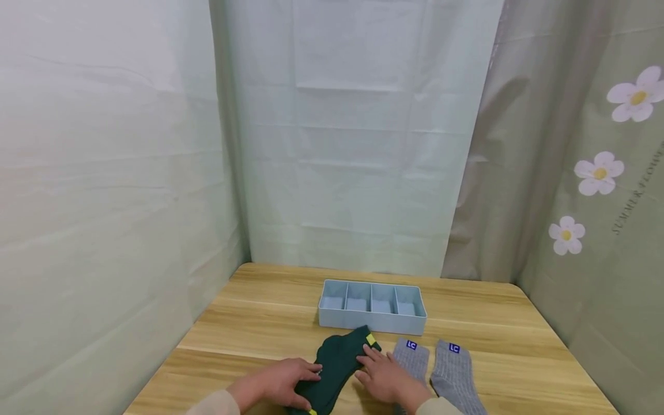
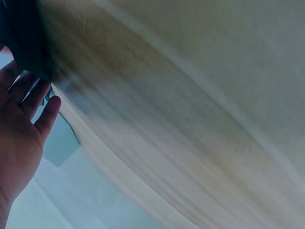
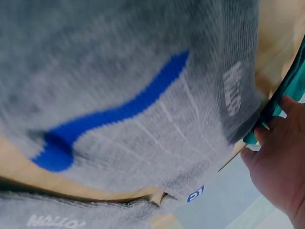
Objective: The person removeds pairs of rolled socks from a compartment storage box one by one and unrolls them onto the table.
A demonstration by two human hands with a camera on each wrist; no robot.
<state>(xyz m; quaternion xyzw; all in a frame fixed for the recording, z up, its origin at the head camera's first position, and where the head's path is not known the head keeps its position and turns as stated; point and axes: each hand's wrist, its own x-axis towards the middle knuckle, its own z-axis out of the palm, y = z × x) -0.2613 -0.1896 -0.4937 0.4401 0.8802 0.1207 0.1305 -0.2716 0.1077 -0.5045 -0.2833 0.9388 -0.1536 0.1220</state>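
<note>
Dark green socks [image 1: 337,360] with yellow tabs lie on the table, one seeming to overlap the other. My left hand [image 1: 285,381] touches their left edge; in the left wrist view its fingers look fairly straight against the green cloth [image 2: 26,40]. On the right edge, near the upper yellow tab, rest the spread fingers of my right hand [image 1: 383,377]. Two grey socks with blue labels lie on the right: one [image 1: 412,358] partly hidden behind my right hand, the other [image 1: 453,374] beside it. Blue stripes and white lettering show on a grey sock [image 3: 143,90] in the right wrist view.
Behind the socks stands a light blue box [image 1: 370,320] divided into several compartments, with nothing seen inside. The wooden table [image 1: 280,294] is enclosed by pale curtains [image 1: 337,173] at the back and sides. White flowers [image 1: 599,173] decorate the right curtain.
</note>
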